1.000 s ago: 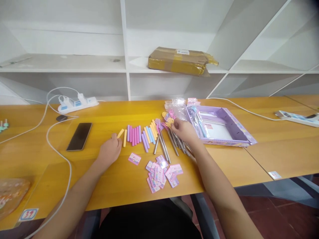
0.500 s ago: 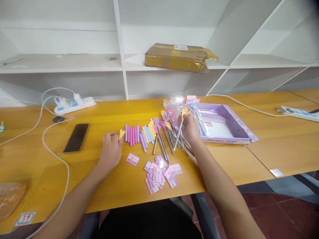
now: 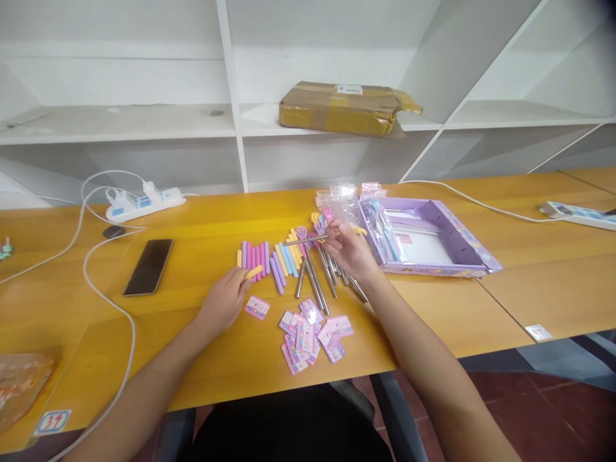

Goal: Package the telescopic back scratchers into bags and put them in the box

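Note:
My left hand (image 3: 226,300) pinches a short yellow tube (image 3: 253,273) just in front of a row of pink, purple, blue and yellow tubes (image 3: 269,255) on the wooden table (image 3: 202,224). My right hand (image 3: 350,251) holds a metal stick with a yellow hand-shaped tip (image 3: 308,240), its shaft pointing left toward the yellow tube. Beneath that hand lies a pile of similar metal sticks (image 3: 320,273) with coloured hand tips.
Small pink cards (image 3: 312,333) lie near the table's front edge. A purple cardboard tray (image 3: 462,247) sits right of the sticks, with plastic bags (image 3: 344,202) behind. A black phone (image 3: 149,265), a power strip (image 3: 144,200) and white cables are at the left. A brown parcel (image 3: 344,108) rests on the shelf.
My left hand picked up a yellow tube and carried it right. My right hand lifted a yellow-tipped stick from the pile and turned it level, shaft pointing left.

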Available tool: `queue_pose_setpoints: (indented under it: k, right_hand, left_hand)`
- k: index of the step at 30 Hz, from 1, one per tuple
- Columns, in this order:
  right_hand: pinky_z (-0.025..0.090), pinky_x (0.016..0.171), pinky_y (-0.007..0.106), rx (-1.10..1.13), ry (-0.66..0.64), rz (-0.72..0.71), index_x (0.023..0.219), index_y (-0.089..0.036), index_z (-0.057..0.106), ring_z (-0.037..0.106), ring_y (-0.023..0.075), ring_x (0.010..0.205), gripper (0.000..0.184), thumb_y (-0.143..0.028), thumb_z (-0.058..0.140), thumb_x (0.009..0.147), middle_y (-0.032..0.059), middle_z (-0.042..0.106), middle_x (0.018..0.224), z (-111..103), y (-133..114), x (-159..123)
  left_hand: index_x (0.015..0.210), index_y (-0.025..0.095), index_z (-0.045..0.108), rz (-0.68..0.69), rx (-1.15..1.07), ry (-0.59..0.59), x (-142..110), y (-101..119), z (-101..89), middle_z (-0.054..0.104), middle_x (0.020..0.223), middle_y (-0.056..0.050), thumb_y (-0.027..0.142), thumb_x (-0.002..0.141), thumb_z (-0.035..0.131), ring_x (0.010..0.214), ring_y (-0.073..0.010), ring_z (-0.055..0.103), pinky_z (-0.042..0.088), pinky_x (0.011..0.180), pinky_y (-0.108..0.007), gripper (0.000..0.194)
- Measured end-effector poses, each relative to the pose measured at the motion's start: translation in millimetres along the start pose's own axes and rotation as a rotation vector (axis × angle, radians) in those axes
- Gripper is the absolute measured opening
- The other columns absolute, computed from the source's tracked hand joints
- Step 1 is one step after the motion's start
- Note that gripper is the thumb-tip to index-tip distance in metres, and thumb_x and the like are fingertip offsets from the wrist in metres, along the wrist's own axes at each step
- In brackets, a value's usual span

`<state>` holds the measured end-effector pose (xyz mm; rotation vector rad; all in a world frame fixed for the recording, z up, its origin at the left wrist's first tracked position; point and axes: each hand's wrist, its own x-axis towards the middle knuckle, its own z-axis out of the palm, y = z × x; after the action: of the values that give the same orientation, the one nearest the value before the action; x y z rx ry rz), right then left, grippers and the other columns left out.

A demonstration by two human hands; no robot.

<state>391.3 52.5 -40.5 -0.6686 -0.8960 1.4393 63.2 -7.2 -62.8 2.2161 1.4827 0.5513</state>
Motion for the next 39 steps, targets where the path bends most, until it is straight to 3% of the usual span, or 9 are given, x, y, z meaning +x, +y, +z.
queue_pose_setpoints:
  k: [4, 8, 13, 17, 27, 35, 39]
  right_hand:
    - [0.033, 0.043, 0.022, 0.073, -0.027, 0.000, 0.088, -0.026, 0.058, 0.020, 0.0093, 0.051, 0.027, -0.045, 0.077, 0.090, -0.0064, 0.036, 0.069, 11.9, 1.2, -7.7]
    - [0.032, 0.044, 0.023, 0.100, -0.041, 0.062, 0.090, -0.027, 0.059, 0.020, 0.0122, 0.053, 0.016, -0.032, 0.072, 0.083, -0.0062, 0.029, 0.067, 15.9, 4.8, -11.6]
    - [0.034, 0.043, 0.020, 0.144, -0.055, 0.093, 0.091, -0.027, 0.061, 0.023, 0.0147, 0.055, 0.017, -0.024, 0.067, 0.075, -0.0061, 0.023, 0.064, 18.6, 9.2, -12.7]
    - [0.037, 0.043, 0.022, 0.110, -0.052, 0.105, 0.087, -0.028, 0.059, 0.025, 0.0157, 0.055, 0.010, -0.032, 0.067, 0.082, -0.0055, 0.021, 0.064, 20.7, 10.4, -13.8]
    - [0.034, 0.045, 0.026, 0.041, -0.025, 0.098, 0.080, -0.027, 0.055, 0.020, 0.0170, 0.057, 0.021, -0.044, 0.064, 0.088, -0.0044, 0.020, 0.066, 16.8, 11.9, -13.6]
    - [0.040, 0.048, 0.025, 0.001, -0.075, 0.044, 0.075, -0.027, 0.043, 0.024, 0.0170, 0.059, 0.039, -0.050, 0.066, 0.096, -0.0030, 0.023, 0.068, 16.0, 15.8, -15.8]
    - [0.041, 0.049, 0.024, -0.006, -0.095, 0.030, 0.075, -0.026, 0.043, 0.022, 0.0166, 0.059, 0.040, -0.048, 0.067, 0.097, -0.0028, 0.025, 0.068, 17.2, 13.0, -17.7]
  left_hand:
    - [0.133, 0.024, 0.060, 0.020, -0.079, -0.095, -3.7, 5.7, 0.7, 0.068, 0.126, -0.010, 0.043, 0.113, 0.032, 0.116, -0.0275, 0.065, 0.052, 0.099, -0.042, 0.039]
    - [0.132, 0.023, 0.059, 0.056, -0.068, -0.157, -4.8, 6.0, 3.7, 0.067, 0.126, -0.012, 0.043, 0.113, 0.031, 0.115, -0.0281, 0.065, 0.052, 0.097, -0.043, 0.040]
    - [0.131, 0.022, 0.060, 0.077, -0.033, -0.164, -5.7, 3.8, 7.2, 0.066, 0.117, -0.010, 0.042, 0.113, 0.030, 0.105, -0.0257, 0.065, 0.051, 0.091, -0.040, 0.040]
    - [0.139, 0.025, 0.058, 0.091, -0.029, -0.186, -6.4, 4.7, 6.4, 0.065, 0.112, -0.007, 0.042, 0.114, 0.030, 0.096, -0.0232, 0.064, 0.050, 0.085, -0.036, 0.041]
    - [0.117, 0.023, 0.063, 0.106, -0.061, -0.190, -7.7, 9.2, 4.7, 0.063, 0.102, -0.006, 0.043, 0.113, 0.031, 0.087, -0.0217, 0.061, 0.048, 0.078, -0.036, 0.038]
    - [0.135, 0.023, 0.061, 0.083, -0.063, -0.154, -8.6, 5.3, 8.9, 0.064, 0.102, -0.007, 0.043, 0.113, 0.031, 0.089, -0.0227, 0.062, 0.051, 0.082, -0.037, 0.042]
    - [0.137, 0.022, 0.061, 0.103, -0.059, -0.126, -10.2, 6.1, 9.9, 0.064, 0.104, -0.007, 0.041, 0.113, 0.030, 0.089, -0.0227, 0.062, 0.051, 0.082, -0.037, 0.044]
